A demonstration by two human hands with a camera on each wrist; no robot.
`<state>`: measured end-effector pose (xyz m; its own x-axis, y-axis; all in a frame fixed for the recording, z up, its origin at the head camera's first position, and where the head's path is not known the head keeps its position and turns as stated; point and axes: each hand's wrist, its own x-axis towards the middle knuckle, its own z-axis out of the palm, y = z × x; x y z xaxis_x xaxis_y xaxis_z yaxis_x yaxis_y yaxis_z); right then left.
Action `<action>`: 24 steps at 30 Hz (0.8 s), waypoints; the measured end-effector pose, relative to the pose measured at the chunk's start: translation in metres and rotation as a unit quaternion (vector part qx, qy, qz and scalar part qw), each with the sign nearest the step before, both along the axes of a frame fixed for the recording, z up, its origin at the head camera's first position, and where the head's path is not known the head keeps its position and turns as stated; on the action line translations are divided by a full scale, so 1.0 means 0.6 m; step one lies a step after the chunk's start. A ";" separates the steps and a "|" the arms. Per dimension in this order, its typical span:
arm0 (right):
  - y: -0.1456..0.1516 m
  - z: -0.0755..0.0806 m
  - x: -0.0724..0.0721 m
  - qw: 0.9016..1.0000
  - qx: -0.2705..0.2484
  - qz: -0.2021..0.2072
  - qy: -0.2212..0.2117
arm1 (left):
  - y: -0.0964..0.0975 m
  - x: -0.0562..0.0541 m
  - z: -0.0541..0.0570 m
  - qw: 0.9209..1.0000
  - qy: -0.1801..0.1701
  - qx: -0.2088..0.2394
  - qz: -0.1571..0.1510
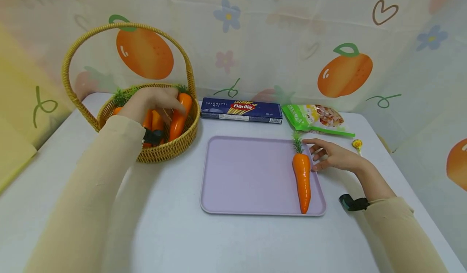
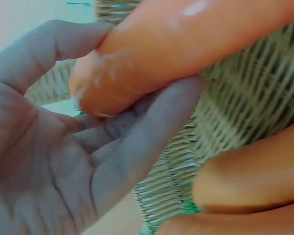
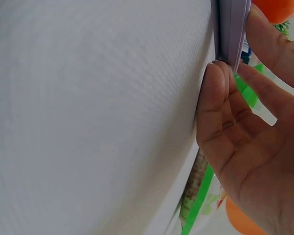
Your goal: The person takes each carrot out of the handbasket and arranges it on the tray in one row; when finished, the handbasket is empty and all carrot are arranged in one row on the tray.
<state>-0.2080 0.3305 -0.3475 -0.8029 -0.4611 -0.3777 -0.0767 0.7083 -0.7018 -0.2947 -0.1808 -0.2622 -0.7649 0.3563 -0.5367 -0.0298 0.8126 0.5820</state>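
My left hand (image 1: 160,99) reaches into a woven basket (image 1: 164,153) and grips an orange carrot (image 1: 180,115) with green leafy tops. In the left wrist view the thumb and fingers hold the carrot's thick end (image 2: 137,63). More carrots (image 2: 255,171) lie below it in the basket. Over on the right, my right hand (image 1: 333,155) rests its fingertips along the right rim of a lilac tray (image 1: 240,175), fingers loosely bent. Another carrot (image 1: 302,180) lies lengthwise on the tray beside that hand, leaves pointing away from me.
Behind the tray lie a blue spaghetti box (image 1: 240,110) and a green-edged food bag (image 1: 317,119). A small yellow-wrapped lollipop (image 1: 357,144) is near the table's right edge. The basket's tall handle (image 1: 127,25) arches above the left hand. A printed cloth hangs behind the table.
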 end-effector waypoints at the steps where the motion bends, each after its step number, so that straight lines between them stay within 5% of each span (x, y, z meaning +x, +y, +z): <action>1: 0.000 0.000 0.000 1.000 0.000 0.000 0.000 | 0.001 0.002 0.006 1.000 0.012 0.004 0.003; 13: 0.000 0.002 0.001 1.000 0.002 -0.003 0.000 | 0.002 0.037 0.053 0.991 0.049 0.101 0.073; 24: 0.000 0.001 0.001 1.000 0.000 -0.002 0.000 | 0.033 0.076 0.067 0.965 -0.003 0.226 0.132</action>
